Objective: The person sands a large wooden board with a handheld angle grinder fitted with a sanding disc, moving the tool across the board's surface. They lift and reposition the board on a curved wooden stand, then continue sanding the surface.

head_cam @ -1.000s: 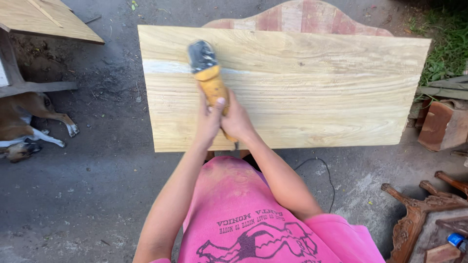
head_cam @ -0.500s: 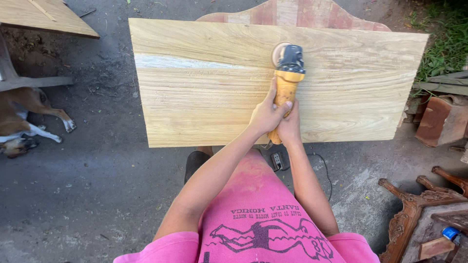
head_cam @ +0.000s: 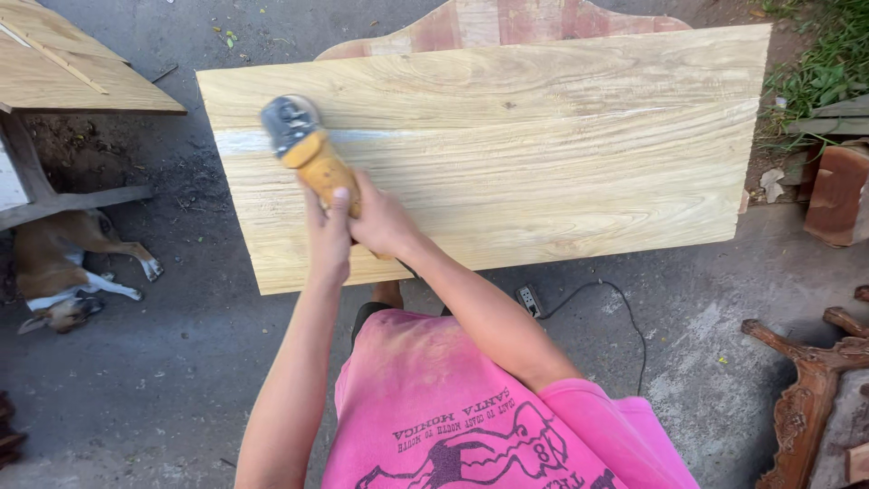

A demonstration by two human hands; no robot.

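Your left hand (head_cam: 328, 237) and right hand (head_cam: 380, 220) are both clamped around the yellow body of the sander (head_cam: 308, 149), left wrapped over the rear of the handle, right just beside it and touching it. The tool's grey head sits flat on the board (head_cam: 543, 154), near its left end, on a pale streak that runs along the grain. The board lies across a support you cannot see, with a curved, reddish panel (head_cam: 507, 20) showing behind its far edge.

Judged from the pictures, the sander is a compact, rigid tool with a dusty (and so likely slippery) casing; the yellow barrel where you already hold it is the right place to grip, well clear of the head. The board looks stiff and fairly heavy, and would be best lifted by its long edges.

A black cord (head_cam: 625, 312) runs over the concrete to a plug block (head_cam: 528, 300) close to your feet. A dog (head_cam: 68, 272) lies on the ground to your left, under a wooden bench (head_cam: 63, 77). A carved chair frame (head_cam: 801, 380) rests at your right.
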